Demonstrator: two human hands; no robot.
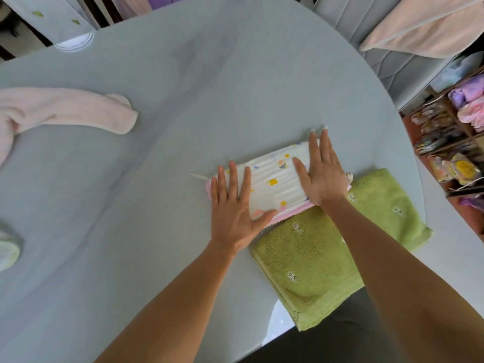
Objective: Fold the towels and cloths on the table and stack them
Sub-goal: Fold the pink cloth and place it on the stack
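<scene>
1. Printed cloth, white with small coloured shapes and a pink underside, lies folded into a long band mid-counter. Its near right end overlaps the far edge of the green towel, which lies flat, already folded, at the near rim of the counter.
2. Left hand flat on the band's left end, fingers straight and slightly spread, thumb along the near edge. Right hand flat on the right end, fingers together, tips past the far edge. Neither hand is gripping anything.
3. Step in hand, as I read it: pressing the crease flat.
4. To do it well: sweep palms outward from the middle to push air out, and keep the pink edge lined up under the white.
5. Next fold likely end to end; square the corners first, or the bundle will sit crooked on the green towel.
6. Pink towel lies rumpled at far left, not yet folded.
</scene>
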